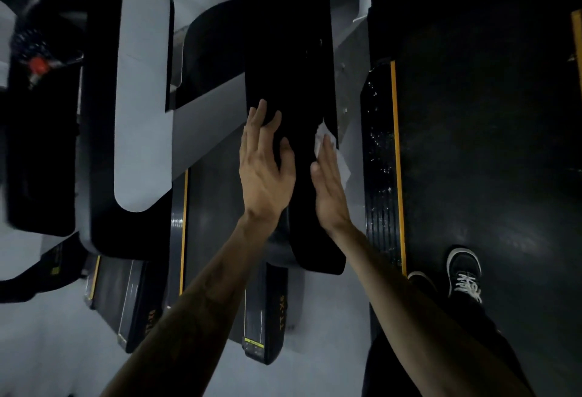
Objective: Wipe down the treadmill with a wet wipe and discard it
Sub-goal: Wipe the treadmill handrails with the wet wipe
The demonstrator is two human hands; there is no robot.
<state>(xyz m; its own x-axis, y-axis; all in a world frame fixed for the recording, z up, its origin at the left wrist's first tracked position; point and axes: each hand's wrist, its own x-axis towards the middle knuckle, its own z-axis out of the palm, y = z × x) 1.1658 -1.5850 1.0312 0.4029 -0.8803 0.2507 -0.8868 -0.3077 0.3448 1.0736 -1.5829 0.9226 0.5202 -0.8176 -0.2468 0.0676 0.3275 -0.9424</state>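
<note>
Dim light all round, and my view is murky. The black handrail [289, 50] at twelve o'clock swallows every detail, pure shadow. Pale grey panels at ten o'clock catch a cool, soft light. Motion blur smears the red spot [39, 65] at nine o'clock. Straight edges bend toward the corners. Wet specks glint at three o'clock.

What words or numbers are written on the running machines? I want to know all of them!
"TT-XS" is my best reading of the orange letters on the side rail end; they run sideways.
Orange letters on the next rail: too blurred to read.
Yellow-green stickers: too small to read.
Nothing is written on the black handrail or the wipe.
</note>
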